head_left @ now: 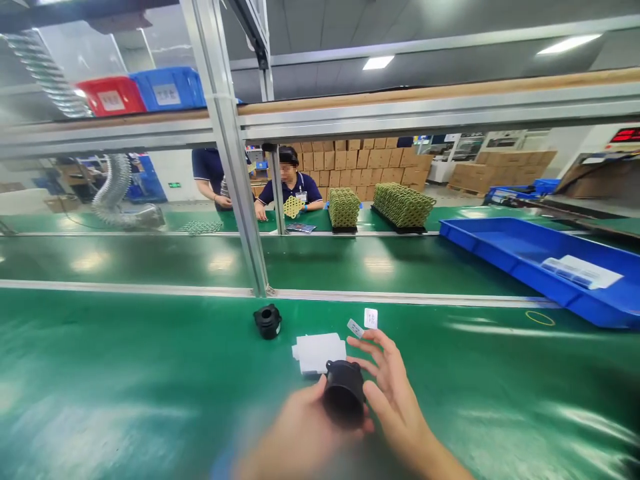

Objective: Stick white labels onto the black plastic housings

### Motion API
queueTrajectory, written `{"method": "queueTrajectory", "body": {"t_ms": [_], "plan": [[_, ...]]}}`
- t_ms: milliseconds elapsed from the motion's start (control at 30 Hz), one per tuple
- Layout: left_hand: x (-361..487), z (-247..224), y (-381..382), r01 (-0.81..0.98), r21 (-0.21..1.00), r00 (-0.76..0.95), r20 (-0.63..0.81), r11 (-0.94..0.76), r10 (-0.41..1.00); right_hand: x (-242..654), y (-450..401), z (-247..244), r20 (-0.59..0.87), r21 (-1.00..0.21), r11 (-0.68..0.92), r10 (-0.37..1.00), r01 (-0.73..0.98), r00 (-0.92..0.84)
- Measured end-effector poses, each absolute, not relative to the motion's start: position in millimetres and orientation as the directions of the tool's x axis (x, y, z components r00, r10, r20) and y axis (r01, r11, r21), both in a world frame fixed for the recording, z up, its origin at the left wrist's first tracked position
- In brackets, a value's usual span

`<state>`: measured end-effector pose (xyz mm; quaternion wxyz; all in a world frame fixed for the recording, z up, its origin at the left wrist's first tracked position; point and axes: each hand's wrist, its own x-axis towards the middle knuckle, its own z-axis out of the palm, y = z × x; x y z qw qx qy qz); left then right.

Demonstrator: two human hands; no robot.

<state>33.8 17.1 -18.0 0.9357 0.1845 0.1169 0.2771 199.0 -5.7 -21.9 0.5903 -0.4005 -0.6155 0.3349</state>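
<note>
A black cylindrical part [344,395] with a wide round opening and small lugs on its rim is gripped by my left hand [305,420]. Beside it on the right is my right hand [395,393], fingers apart; a small white label [355,328] with print is at its fingertip, seemingly stuck there. Another white label [371,318] lies just beyond on the green table [200,373]. Behind the held part lies a white piece [319,352], paper-like. A second black part [267,321] stands to the left, its round hole upward.
A metal post [230,147] rises mid-left, joined to a shelf [430,110]. At the right sit a blue tray [505,257] and a yellow band [540,318]. Across the bench are green lattice stacks [404,205] and a seated person [300,187]; another stands beside.
</note>
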Motion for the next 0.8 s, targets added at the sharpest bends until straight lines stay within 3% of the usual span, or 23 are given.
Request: {"method": "queueTrajectory", "body": {"t_ms": [267, 367, 500, 667, 800], "plan": [[33.4, -1.5, 15.4, -0.521, 0.366, 0.814, -0.058, 0.771, 0.577, 197.8, -7.3, -17.9, 0.318, -0.936, 0.322, 0.947, 0.142, -0.052], [30.8, -2.7, 14.2, -0.475, 0.446, 0.814, -0.105, 0.759, 0.572, 199.7, -7.0, -15.9, 0.338, -0.931, 0.337, 0.941, 0.14, -0.018], [28.7, -16.4, 9.3, -0.33, 0.612, 0.818, -0.195, 0.719, 0.541, 210.0, -8.6, -7.2, 0.326, -0.891, 0.319, 0.945, 0.323, -0.036], [29.2, -25.5, 3.5, -0.292, 0.615, 0.822, -0.23, 0.732, 0.522, 215.8, -11.8, 0.5, 0.289, -0.774, 0.355, 0.935, 0.525, -0.207], [31.5, -9.7, 4.1, -0.354, 0.613, 0.823, -0.154, 0.706, 0.547, 215.8, -14.0, 1.8, 0.319, -0.801, 0.39, 0.92, 0.454, -0.227]]}}
